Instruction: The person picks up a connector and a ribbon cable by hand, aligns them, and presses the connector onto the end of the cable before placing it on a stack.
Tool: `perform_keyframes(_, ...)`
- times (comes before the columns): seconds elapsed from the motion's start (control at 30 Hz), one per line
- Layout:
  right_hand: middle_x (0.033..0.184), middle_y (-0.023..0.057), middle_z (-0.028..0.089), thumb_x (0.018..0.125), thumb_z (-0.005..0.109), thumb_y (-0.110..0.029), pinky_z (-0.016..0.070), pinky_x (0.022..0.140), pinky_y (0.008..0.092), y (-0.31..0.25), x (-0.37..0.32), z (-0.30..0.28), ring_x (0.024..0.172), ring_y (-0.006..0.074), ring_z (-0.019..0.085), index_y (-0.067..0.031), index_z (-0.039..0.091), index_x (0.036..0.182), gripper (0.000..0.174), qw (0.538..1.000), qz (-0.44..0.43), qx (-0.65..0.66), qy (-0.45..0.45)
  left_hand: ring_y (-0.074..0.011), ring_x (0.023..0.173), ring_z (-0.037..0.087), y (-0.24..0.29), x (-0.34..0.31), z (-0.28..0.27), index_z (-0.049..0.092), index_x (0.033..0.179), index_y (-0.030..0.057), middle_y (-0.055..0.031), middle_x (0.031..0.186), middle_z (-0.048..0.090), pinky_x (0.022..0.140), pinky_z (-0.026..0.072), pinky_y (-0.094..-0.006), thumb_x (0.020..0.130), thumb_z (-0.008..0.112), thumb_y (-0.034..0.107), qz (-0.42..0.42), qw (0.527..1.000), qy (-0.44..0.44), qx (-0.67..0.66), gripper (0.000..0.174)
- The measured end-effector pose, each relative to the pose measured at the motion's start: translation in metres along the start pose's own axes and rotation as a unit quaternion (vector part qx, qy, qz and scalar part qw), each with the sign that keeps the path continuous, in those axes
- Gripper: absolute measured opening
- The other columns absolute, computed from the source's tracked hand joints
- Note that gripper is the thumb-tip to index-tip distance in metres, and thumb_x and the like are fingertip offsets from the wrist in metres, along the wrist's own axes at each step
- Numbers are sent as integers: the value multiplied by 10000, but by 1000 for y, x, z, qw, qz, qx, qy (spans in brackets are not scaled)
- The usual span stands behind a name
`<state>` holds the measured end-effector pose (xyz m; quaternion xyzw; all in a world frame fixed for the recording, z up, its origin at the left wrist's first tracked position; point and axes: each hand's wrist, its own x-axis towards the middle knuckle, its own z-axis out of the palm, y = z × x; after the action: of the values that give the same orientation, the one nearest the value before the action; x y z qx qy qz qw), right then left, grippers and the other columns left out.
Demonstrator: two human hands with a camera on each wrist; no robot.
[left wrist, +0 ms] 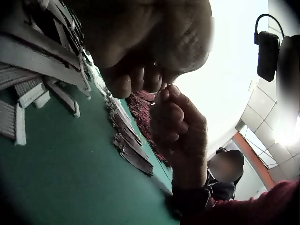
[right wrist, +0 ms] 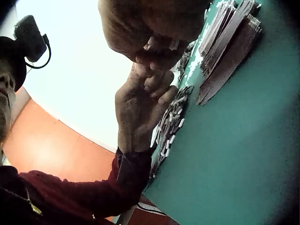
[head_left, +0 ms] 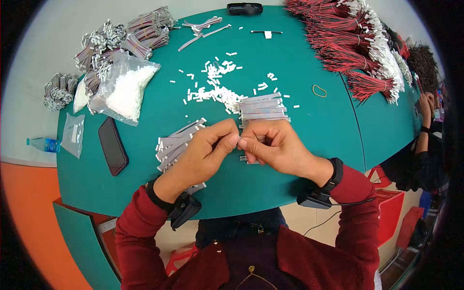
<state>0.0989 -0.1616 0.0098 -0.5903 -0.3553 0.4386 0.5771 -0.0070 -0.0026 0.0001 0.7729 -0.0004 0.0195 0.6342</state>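
Note:
Both hands meet over the near middle of the table, thumb tips almost touching. My left hand (head_left: 210, 147) pinches a tiny whitish piece between thumb and curled index finger. From the other side my right hand (head_left: 278, 147) pinches at the same spot, its other fingers curled under. Fingers hide most of the piece, and I cannot tell its exact kind. Behind the right hand lies a neat stack of grey flat ribbon cables (head_left: 263, 107) with white ends. Beside the left forearm is a looser pile of ribbon cables (head_left: 181, 142) tipped with white connectors.
Small white connectors (head_left: 220, 96) lie scattered beyond the hands. A clear bag of white pieces (head_left: 128, 92), a phone (head_left: 113, 145) and cable bundles (head_left: 104, 41) are on the left. Red-black wire bundles (head_left: 345, 43) line the right edge; a rubber band (head_left: 319, 91) lies nearby.

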Motion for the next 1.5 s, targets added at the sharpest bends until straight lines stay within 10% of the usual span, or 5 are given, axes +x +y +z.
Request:
perform_keyframes(0.63, 550, -17, 510, 920, 533, -220, 320, 420, 183, -1, 5, -11, 470, 29, 441, -30, 592, 763, 254, 998, 29, 30, -40, -23, 609, 330, 1, 3, -13, 474, 805, 74, 52, 695, 406, 525, 290, -191, 950, 464, 274, -71, 983, 0, -172, 247)
perform_keyframes(1.07, 597, 2, 557, 912, 535, -222, 373, 477, 212, -7, 5, -16, 523, 52, 477, -28, 600, 775, 247, 998, 8, 8, -54, -11, 595, 337, 11, -2, -18, 538, 774, 20, 74, 661, 438, 523, 271, -187, 891, 562, 164, 3, 995, 102, -4, 187)
perform_keyframes(1.2, 736, 40, 593, 897, 557, -171, 436, 582, 287, -10, 9, -36, 638, 132, 513, 28, 599, 839, 212, 980, -115, -130, 97, -15, 598, 352, 16, -13, -41, 536, 772, 15, 66, 661, 446, 527, 278, -192, 883, 564, 149, 33, 985, 164, 41, 176)
perform_keyframes(1.3, 725, 80, 588, 830, 613, -127, 437, 598, 301, -12, 9, -46, 636, 199, 536, -12, 610, 833, 115, 898, -148, -401, 101, -18, 600, 358, 10, -37, -56, 539, 770, 15, 59, 654, 445, 531, 285, -195, 882, 558, 140, 7, 972, 206, 114, 169)
perform_keyframes(1.5, 730, 105, 570, 718, 648, -71, 440, 599, 387, -7, 1, -44, 698, 303, 562, -42, 603, 778, 80, 859, -147, -491, -11, -31, 577, 337, -2, -74, -64, 568, 807, 1, 41, 625, 412, 517, 274, -198, 831, 591, 71, -39, 937, 243, 248, 78)
